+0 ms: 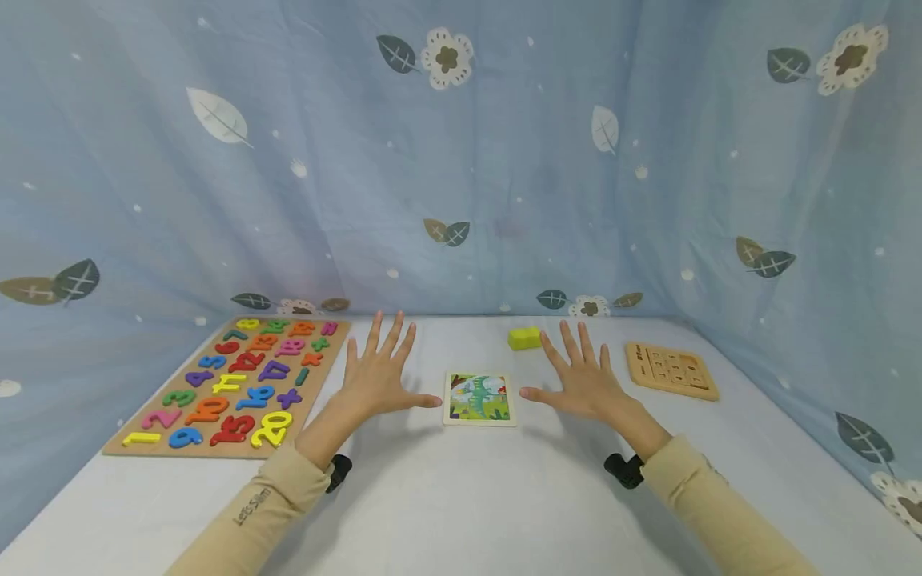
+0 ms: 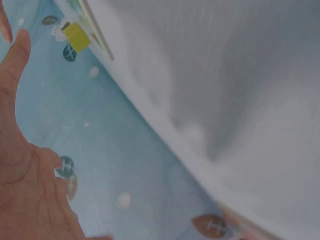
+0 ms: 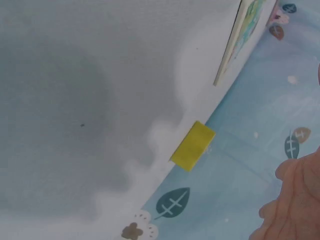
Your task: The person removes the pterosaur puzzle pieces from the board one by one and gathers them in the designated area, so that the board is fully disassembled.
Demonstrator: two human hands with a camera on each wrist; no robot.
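Observation:
Both hands hover above the white table with fingers spread and nothing held. My left hand (image 1: pixel 378 386) is to the left of a small square picture puzzle (image 1: pixel 480 399) showing a green dinosaur; its thumb points toward the puzzle's left edge. On the other side, my right hand (image 1: pixel 582 384) has its thumb near the puzzle's right edge. Just beyond the right fingertips sits a yellow-green block (image 1: pixel 524 338), also visible as a yellow block (image 3: pixel 193 146) in the right wrist view. The left wrist view shows part of the left palm (image 2: pixel 30 185).
A wooden number board (image 1: pixel 234 388) with colourful numerals and signs lies at the left. At the right is a small wooden board with printed numbers (image 1: pixel 671 370). A blue patterned curtain (image 1: pixel 504 160) hangs behind the table (image 1: pixel 461 496).

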